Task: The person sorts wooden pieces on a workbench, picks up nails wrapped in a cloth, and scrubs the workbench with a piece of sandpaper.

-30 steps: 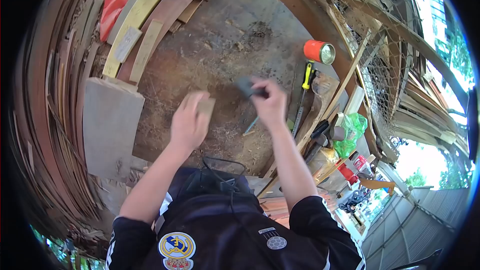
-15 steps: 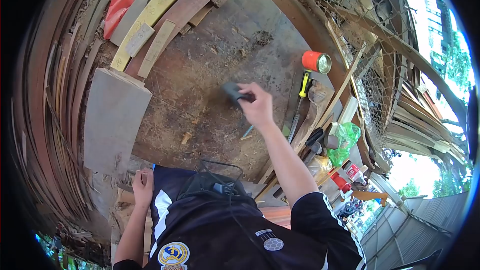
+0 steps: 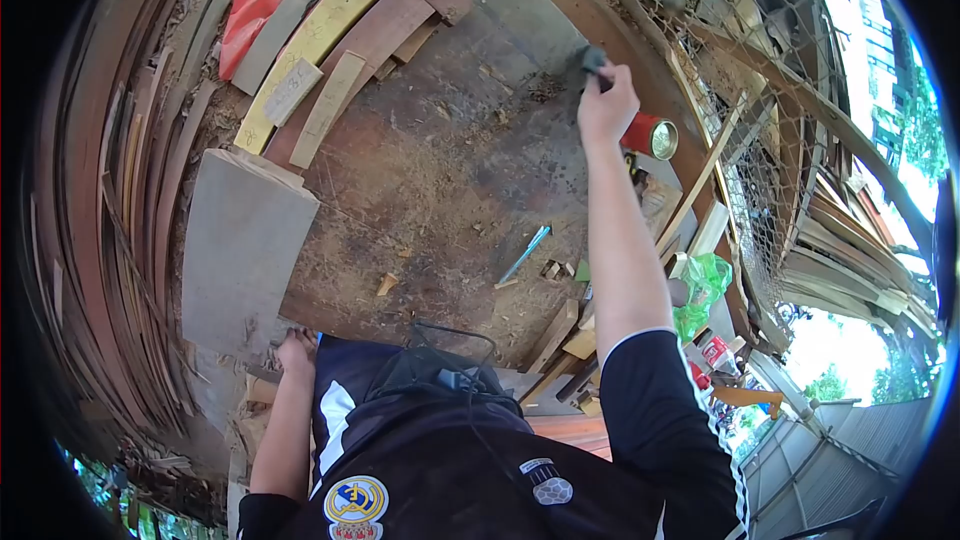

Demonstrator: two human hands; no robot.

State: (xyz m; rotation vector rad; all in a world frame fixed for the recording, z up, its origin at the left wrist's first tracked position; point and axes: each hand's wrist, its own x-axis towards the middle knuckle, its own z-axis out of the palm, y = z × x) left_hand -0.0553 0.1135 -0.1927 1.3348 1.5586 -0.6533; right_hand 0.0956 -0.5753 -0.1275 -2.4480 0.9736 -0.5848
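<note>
My right hand (image 3: 608,110) is stretched out to the far right of the worktop (image 3: 420,180), closed round a dark grey block (image 3: 594,62). Blur hides the block's exact kind. Just beside this hand's wrist lies a red can (image 3: 652,137), its metal end facing me. A light blue pen (image 3: 524,256) rests on the worktop nearer to my body. My left hand (image 3: 295,350) is low on the left, by the near edge of a grey board (image 3: 240,240). Its fingers are loosely bent, and I see nothing held in them.
Curved wood pieces, among them a yellow one (image 3: 310,55), lie at the upper left near a red plastic sheet (image 3: 265,5). Sawdust and chips are scattered over the worktop. A green plastic bag (image 3: 705,290) is on the right, with wire mesh (image 3: 755,180) beyond. A cable (image 3: 455,330) crosses my lap.
My right hand has moved away from me and right with the grey block, from mid-worktop to near the red can. The forearm now covers the yellow-handled screwdriver. The pen is now more visible.
</note>
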